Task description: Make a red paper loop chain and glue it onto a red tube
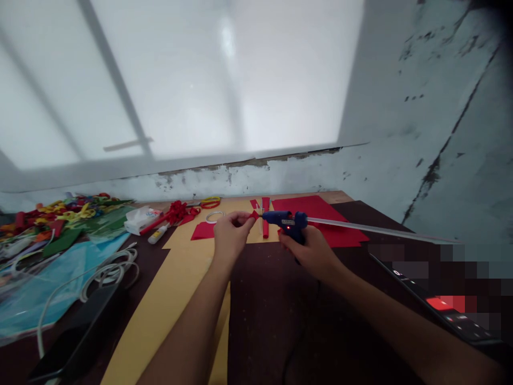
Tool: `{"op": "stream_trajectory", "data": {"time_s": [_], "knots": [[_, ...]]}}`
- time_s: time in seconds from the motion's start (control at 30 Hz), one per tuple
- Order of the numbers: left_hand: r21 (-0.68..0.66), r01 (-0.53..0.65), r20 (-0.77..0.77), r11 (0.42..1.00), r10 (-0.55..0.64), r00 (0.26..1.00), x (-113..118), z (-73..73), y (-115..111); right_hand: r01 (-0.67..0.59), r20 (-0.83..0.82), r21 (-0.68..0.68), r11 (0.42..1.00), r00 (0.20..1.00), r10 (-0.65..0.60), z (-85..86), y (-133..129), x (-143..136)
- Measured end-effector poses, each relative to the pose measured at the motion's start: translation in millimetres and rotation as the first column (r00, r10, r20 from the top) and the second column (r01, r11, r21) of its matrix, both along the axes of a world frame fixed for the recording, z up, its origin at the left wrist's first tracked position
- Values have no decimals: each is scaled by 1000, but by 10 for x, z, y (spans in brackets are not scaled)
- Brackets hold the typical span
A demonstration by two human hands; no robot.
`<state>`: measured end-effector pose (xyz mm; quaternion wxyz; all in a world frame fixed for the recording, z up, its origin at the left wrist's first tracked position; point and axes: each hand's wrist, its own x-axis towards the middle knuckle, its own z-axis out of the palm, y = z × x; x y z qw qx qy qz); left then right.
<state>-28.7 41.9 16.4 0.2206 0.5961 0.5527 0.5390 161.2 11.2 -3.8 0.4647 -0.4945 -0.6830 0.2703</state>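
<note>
The left hand (231, 231) is pinching a small red piece (255, 215), probably light and flexible, best held by its edge. Above the bench (260, 315), the right hand (310, 250) is gripping a likely rigid glue gun (276, 217) by its handle (295, 234); its long axis is running sideways, nozzle (263, 215) pointing left toward the piece, glue stick (360, 227) extending right.

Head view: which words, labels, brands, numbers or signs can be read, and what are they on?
No text can be read with certainty.
Glue gun: pale label, print too small.
Small bottle: any print too small.
Lit screen at right: marks blurred or pixelated, unreadable.
</note>
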Motion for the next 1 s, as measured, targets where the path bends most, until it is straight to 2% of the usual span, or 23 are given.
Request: {"op": "stream_trajectory", "data": {"time_s": [0.27, 0.47, 0.63, 1.0], "knots": [[2, 49, 7, 999, -49, 999, 21, 5, -12, 13, 50, 9, 1000, 999, -13, 15, 1, -15], [-4, 34, 8, 999, -34, 999, 26, 13, -12, -5, 27, -40, 999, 1000, 6, 35, -7, -10], [-10, 48, 41, 999, -48, 998, 27, 13, -7, -22, 18, -15, 1000, 1000, 22, 23, 4, 2], [-6, 55, 15, 998, -54, 998, 15, 2, 0, -1, 16, -29, 1000, 1000, 2, 41, -8, -13]]}}
